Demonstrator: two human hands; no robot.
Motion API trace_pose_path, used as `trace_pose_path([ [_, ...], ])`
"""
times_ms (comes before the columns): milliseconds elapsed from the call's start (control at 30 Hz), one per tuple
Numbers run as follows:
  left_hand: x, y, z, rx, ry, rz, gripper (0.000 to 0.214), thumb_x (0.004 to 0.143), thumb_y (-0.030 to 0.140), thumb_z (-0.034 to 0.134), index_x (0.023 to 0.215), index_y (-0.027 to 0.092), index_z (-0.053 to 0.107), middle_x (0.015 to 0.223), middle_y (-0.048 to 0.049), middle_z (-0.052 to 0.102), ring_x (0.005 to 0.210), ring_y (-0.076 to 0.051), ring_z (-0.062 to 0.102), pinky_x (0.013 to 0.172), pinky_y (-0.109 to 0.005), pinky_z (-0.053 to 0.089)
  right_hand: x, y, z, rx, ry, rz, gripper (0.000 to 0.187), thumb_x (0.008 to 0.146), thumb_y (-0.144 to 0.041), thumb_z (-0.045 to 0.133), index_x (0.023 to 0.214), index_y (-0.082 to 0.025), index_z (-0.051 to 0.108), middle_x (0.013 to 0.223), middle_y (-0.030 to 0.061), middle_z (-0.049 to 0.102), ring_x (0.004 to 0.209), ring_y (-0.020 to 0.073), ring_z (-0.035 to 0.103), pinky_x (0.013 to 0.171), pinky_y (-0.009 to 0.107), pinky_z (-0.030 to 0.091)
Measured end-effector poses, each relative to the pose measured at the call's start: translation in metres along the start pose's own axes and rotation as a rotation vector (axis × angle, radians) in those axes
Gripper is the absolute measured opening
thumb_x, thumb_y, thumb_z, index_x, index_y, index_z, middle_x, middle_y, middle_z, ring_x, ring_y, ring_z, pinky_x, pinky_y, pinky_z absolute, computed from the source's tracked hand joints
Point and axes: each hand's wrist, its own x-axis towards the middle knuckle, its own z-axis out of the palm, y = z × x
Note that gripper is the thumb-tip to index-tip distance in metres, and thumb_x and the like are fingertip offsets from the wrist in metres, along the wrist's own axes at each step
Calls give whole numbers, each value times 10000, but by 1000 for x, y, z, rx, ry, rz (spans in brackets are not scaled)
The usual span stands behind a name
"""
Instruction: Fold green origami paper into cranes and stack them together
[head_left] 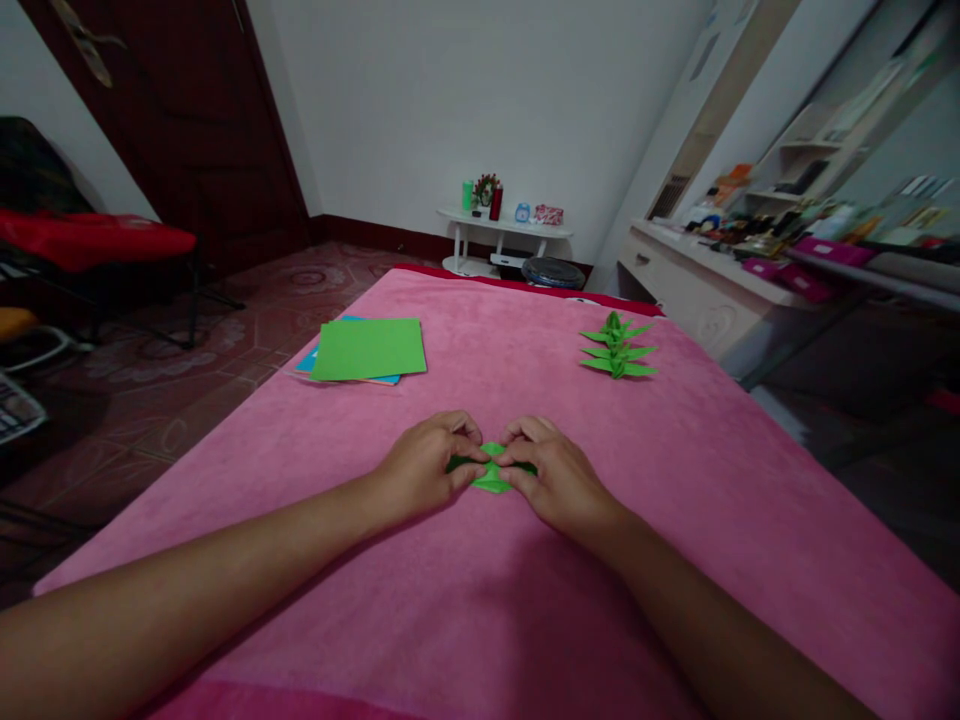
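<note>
1. Green paper, folded small (pixel 492 483), lies on the pink cloth (pixel 495 365) between the two hands; every place below is told from this folded paper.
2. At its left side the left hand (pixel 427 466) has thumb and forefinger pinched on it, the thumb at the near part and the forefinger reaching in toward the middle.
3. At its right side the right hand (pixel 564 480) mirrors that hold, so both grips are clamped on the one piece, fingertips close together over its centre.
4. Fingers cover much of the folded paper, so I cannot tell for sure which layers each pinch takes; the darker green under the hands may be shaded flaps.
5. Even force from both sides looks like the key to doing this well: if one hand pulls harder, the centre line would likely drift and the flaps would sit unequal.
6. Edges should be matched before pressing, then each crease run from the middle outward. The cloth looks soft, so a firm thumb-and-finger pinch should give a sharper line than pushing down.
7. Beyond the folded paper to the left lies a green sheet (pixel 369 348) over a blue sheet (pixel 306 362); beyond it to the right, pointed green pieces (pixel 616 354). Both groups are well apart from it.
</note>
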Motion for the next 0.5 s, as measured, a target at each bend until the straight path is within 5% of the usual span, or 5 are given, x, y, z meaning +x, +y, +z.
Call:
trace_pose_path([
  [167, 1, 0, -3, 22, -18, 63, 189, 797, 233, 610, 945, 244, 728, 929, -48, 606, 903, -177, 552, 797, -314, 449, 0, -4, -8, -35, -78, -138, 134, 802, -145, 628, 885, -201, 718, 951, 57, 584, 924, 187, 518, 804, 318, 421],
  [333, 2, 1, -2, 70, -20, 104, 146, 787, 224, 615, 875, 222, 731, 920, -50, 613, 890, -183, 557, 799, -320, 448, -2, -10, -9, -140, -13, -165, 176, 782, -120, 641, 926, -206, 695, 946, 55, 605, 898, 190, 530, 772, 320, 401],
  [500, 3, -3, 0, 47, -14, 108, 141, 786, 227, 609, 853, 212, 732, 910, -49, 622, 872, -175, 561, 791, -309, 445, -8, -14, -11, -238, -65, -301, 129, 804, -288, 662, 889, -192, 668, 895, 49, 636, 853, 185, 547, 755, 325, 372],
])
